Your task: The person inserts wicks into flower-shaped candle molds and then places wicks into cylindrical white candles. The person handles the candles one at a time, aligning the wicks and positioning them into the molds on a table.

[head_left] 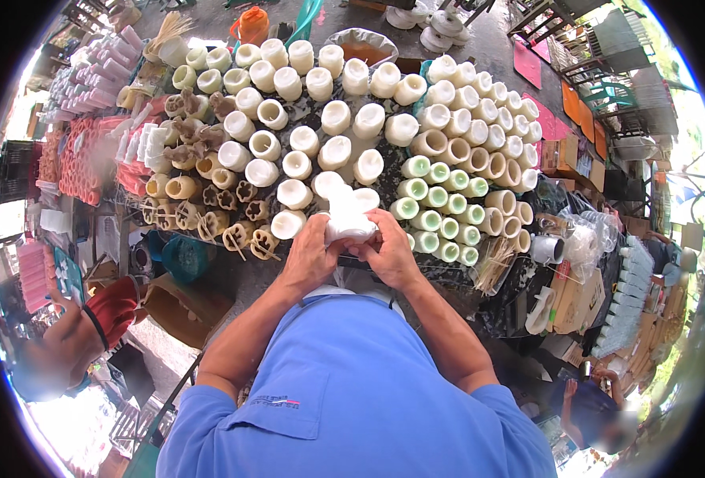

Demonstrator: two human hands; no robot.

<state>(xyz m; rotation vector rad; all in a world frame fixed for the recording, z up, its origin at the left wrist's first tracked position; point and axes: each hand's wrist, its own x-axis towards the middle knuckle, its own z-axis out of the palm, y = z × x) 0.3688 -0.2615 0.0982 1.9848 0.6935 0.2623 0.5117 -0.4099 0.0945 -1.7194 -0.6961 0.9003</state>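
Close in front of my body, both hands grip a white wax candle point(349, 229), which is so brightly lit that its details wash out. My left hand point(309, 253) wraps its left side, and my right hand point(392, 250) has its fingers curled against the right side. Just beyond it stand white candles point(335, 152) with sunken tops, spread over the dark table point(309, 111). Right of my hands are rows of hollow cylinders with pale green insides point(438, 173). To the left sit brown flower-shaped wax pieces point(246, 191) and several with sticks across their openings point(237, 237).
Cream cylinders point(477, 154) fill the table's right side; pink pieces point(82, 159) are stacked at far left. A bundle of thin sticks point(496, 263) lies at the right edge. People sit at lower left point(113, 315) and lower right point(595, 406). An orange container point(253, 25) stands behind.
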